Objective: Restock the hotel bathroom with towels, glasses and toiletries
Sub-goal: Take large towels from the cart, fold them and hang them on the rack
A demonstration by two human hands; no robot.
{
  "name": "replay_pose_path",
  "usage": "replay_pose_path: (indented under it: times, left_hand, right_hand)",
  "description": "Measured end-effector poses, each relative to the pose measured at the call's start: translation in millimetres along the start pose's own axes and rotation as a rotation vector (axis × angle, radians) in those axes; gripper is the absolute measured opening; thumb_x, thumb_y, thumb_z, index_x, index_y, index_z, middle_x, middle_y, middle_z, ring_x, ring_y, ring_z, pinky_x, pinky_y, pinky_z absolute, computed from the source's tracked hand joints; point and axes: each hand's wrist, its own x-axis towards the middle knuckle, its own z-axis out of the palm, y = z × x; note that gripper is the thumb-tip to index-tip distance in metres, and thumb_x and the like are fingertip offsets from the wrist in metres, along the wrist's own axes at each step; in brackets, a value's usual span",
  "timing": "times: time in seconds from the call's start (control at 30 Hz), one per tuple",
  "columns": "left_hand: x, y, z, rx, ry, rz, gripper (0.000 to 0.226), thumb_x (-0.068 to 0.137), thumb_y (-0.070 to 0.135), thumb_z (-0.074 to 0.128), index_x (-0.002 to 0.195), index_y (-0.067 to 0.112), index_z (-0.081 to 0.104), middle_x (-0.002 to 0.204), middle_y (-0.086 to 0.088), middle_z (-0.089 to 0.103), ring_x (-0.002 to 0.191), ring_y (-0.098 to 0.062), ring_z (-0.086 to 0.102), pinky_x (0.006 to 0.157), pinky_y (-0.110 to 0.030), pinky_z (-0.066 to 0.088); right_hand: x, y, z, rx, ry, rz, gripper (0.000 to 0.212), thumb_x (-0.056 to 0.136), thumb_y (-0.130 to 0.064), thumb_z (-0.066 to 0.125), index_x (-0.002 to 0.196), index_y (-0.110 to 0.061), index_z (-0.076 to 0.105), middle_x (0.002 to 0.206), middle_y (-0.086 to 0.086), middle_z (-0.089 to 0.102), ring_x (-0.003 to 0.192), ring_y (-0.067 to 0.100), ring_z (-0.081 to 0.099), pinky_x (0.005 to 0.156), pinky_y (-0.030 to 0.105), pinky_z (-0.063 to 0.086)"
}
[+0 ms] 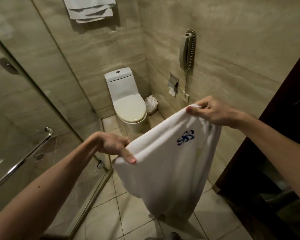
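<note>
A white towel with a blue embroidered emblem hangs spread in front of me over the tiled floor. My left hand pinches its near left corner, thumb on top. Higher and farther off, my right hand grips the opposite top corner. The towel's lower end hangs free just above the floor. Several folded white towels hang high on the back wall at the top of the view.
A white toilet with its lid down stands against the back wall, a lined bin beside it. A wall phone and paper holder are on the right wall. The glass shower door with chrome handle fills the left. A dark door stands right.
</note>
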Motion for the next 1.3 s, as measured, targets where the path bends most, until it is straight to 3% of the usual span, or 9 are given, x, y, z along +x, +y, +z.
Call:
replay_pose_path:
  times: [0.17, 0.3, 0.4, 0.47, 0.57, 0.73, 0.93, 1.17, 1.3]
  left_hand:
    - [3.8, -46.9, 1.7, -0.051, 0.094, -0.084, 0.046, 0.076, 0.034, 0.084, 0.108, 0.003, 0.075, 0.114, -0.023, 0.071, 0.107, -0.039, 0.066, 0.101, -0.054, 0.050]
    - [4.4, -56.3, 17.8, -0.253, 0.388, -0.046, 0.020, 0.084, 0.025, 0.074, 0.092, 0.008, 0.078, 0.097, -0.014, 0.076, 0.085, -0.022, 0.074, 0.077, -0.035, 0.059]
    - [7.8, -66.9, 15.0, -0.417, 0.597, -0.009, 0.049, 0.076, 0.033, 0.084, 0.110, 0.002, 0.067, 0.094, -0.013, 0.076, 0.085, -0.021, 0.074, 0.071, -0.034, 0.060]
    - [7.5, -71.1, 11.3, -0.464, 0.661, -0.037, 0.081, 0.061, 0.054, 0.090, 0.122, 0.009, 0.061, 0.107, -0.015, 0.074, 0.098, -0.029, 0.073, 0.082, -0.044, 0.059]
    - [8.7, -63.3, 12.9, -0.524, 0.683, -0.023, 0.088, 0.056, 0.063, 0.086, 0.120, 0.008, 0.063, 0.104, -0.017, 0.074, 0.094, -0.032, 0.073, 0.077, -0.042, 0.060]
    - [27.8, -34.0, 29.5, -0.760, 0.646, 0.084, 0.062, 0.075, 0.039, 0.071, 0.117, -0.004, 0.056, 0.083, -0.012, 0.074, 0.069, -0.021, 0.072, 0.058, -0.031, 0.059]
    - [52.0, 17.7, 54.5, -0.927, 0.594, 0.271, 0.024, 0.095, 0.025, 0.063, 0.105, 0.004, 0.058, 0.082, -0.012, 0.066, 0.067, -0.020, 0.067, 0.062, -0.031, 0.059]
    - [84.7, 63.0, 89.3, -1.158, 0.437, 0.433, 0.026, 0.091, 0.018, 0.064, 0.108, 0.000, 0.060, 0.090, -0.021, 0.067, 0.078, -0.030, 0.068, 0.075, -0.041, 0.061]
    - [86.6, 58.6, 93.9, -1.178, 0.367, 0.420, 0.039, 0.097, 0.033, 0.057, 0.110, -0.002, 0.067, 0.098, -0.019, 0.069, 0.087, -0.028, 0.069, 0.082, -0.038, 0.059]
  right_hand:
    - [-6.6, 38.4, -12.2, -0.040, 0.068, 0.154, 0.084, 0.079, -0.073, 0.055, 0.085, 0.010, 0.059, 0.073, 0.011, 0.058, 0.067, 0.020, 0.055, 0.066, 0.035, 0.043]
    - [-15.0, 65.4, -16.4, -0.118, 0.157, 0.264, 0.061, 0.066, -0.075, 0.059, 0.081, -0.018, 0.072, 0.082, 0.002, 0.068, 0.079, 0.021, 0.062, 0.074, 0.037, 0.047]
    - [-22.5, 86.8, -23.3, -0.364, 0.102, 0.395, 0.074, 0.051, -0.077, 0.074, 0.099, -0.021, 0.068, 0.104, -0.007, 0.065, 0.098, 0.020, 0.062, 0.089, 0.039, 0.050]
    - [-30.8, 103.4, -28.8, -0.632, -0.031, 0.534, 0.062, 0.058, -0.066, 0.080, 0.082, -0.011, 0.066, 0.085, -0.004, 0.068, 0.078, 0.021, 0.064, 0.073, 0.033, 0.051]
    - [-42.1, 104.4, -31.8, -0.777, -0.119, 0.694, 0.051, 0.083, -0.049, 0.071, 0.059, -0.009, 0.050, 0.065, 0.005, 0.057, 0.055, 0.015, 0.048, 0.052, 0.031, 0.035]
    - [-61.0, 85.9, -2.1, -0.029, -0.012, 0.652, 0.041, 0.095, -0.042, 0.058, 0.092, -0.003, 0.069, 0.092, 0.013, 0.073, 0.083, 0.025, 0.070, 0.075, 0.037, 0.054]
    - [-58.1, 37.3, 84.7, 0.627, 0.102, 0.539, 0.053, 0.099, -0.039, 0.049, 0.094, 0.011, 0.065, 0.087, 0.022, 0.069, 0.075, 0.028, 0.065, 0.066, 0.030, 0.052]
    - [-36.7, 15.5, 139.9, 0.648, 0.223, 0.419, 0.086, 0.063, -0.086, 0.059, 0.097, -0.008, 0.071, 0.095, 0.015, 0.074, 0.093, 0.029, 0.072, 0.086, 0.047, 0.057]
    - [-37.5, 25.1, 134.7, 0.676, 0.276, 0.427, 0.080, 0.065, -0.076, 0.067, 0.095, -0.002, 0.071, 0.092, 0.017, 0.075, 0.091, 0.033, 0.072, 0.089, 0.054, 0.055]
